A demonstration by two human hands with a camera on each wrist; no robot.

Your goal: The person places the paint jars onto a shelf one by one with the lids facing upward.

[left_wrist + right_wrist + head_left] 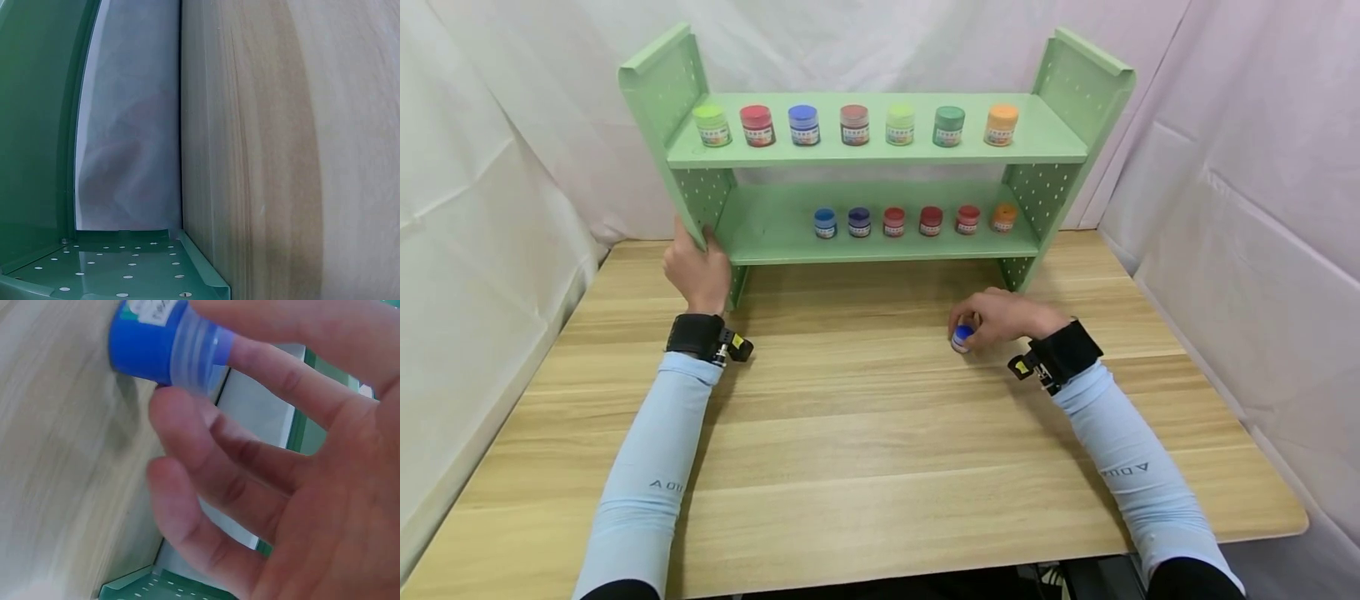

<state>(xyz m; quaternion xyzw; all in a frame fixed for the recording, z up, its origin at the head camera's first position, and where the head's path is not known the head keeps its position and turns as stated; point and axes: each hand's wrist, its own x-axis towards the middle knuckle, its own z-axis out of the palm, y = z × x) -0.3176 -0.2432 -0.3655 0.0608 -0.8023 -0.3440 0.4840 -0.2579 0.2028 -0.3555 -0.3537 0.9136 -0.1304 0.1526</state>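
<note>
A green two-tier shelf (880,257) stands at the back of the table. My left hand (698,271) grips the lower front edge of its left side panel; the left wrist view shows the perforated panel (119,269) but not the hand. My right hand (1000,318) pinches a small blue paint jar (960,338) low over the table, in front of the shelf's right end. In the right wrist view the jar (142,344) shows its white label and clear ribbed lid rim, between thumb and index finger, while the other fingers of the right hand (281,462) curl loosely below.
Several larger paint jars, among them a red one (757,127) and an orange one (1002,125), line the upper tier. Smaller jars, such as a blue one (825,223), stand along the lower tier. White cloth (1247,208) surrounds the wooden table (850,433).
</note>
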